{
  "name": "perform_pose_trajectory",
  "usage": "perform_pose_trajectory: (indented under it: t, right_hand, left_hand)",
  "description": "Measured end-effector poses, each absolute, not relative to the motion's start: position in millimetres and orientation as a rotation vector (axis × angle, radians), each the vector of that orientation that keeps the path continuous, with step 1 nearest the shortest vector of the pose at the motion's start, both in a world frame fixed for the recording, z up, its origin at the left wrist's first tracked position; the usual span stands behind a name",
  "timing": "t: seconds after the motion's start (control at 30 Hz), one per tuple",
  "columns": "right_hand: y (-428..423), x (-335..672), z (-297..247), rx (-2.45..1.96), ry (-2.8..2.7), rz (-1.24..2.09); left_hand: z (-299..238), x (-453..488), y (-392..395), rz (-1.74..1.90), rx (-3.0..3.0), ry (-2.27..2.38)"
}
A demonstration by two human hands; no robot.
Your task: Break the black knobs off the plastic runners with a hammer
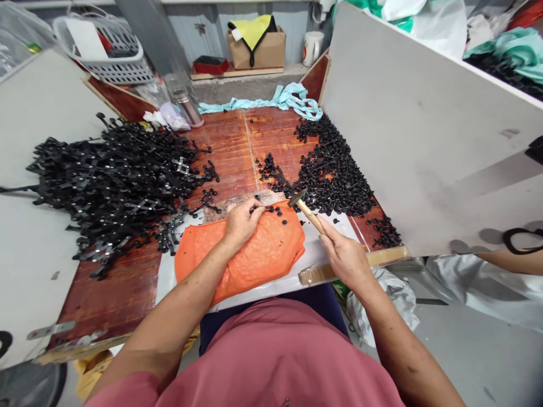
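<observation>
My right hand (345, 257) grips the wooden handle of a small hammer (313, 217), whose dark head is at the far right corner of an orange cloth pad (212, 243). On that pad rests my left hand (242, 223), thumb and forefinger pinched on a small black part (270, 208). A few loose black round-headed pieces (279, 212) lie just right of those fingertips. Behind the pad shows the edge of a speckled stone slab (214, 208). The hammer head is apart from the pinched part.
A big heap of black linked parts (127, 175) covers the left of the red-brown table (229, 135). Small black pieces (335, 175) are piled at the right. Grey panels (407, 124) flank both sides. A steel flask (189, 107), blue cloth strips (292, 99) and a cardboard box (267, 51) are at the back.
</observation>
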State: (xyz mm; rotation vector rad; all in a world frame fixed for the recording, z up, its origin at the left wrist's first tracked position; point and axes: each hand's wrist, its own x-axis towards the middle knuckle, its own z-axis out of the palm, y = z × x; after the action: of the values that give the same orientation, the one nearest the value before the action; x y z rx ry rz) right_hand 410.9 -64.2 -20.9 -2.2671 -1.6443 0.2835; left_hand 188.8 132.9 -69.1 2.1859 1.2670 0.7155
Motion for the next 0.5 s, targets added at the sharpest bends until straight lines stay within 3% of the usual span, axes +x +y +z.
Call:
perform_pose_trajectory:
  t: [0.5]
  right_hand:
    - [-44, 393, 0, -2.197, -1.86, 0.147]
  left_hand:
    - [-65, 191, 128, 0.7, 2.289, 1.333]
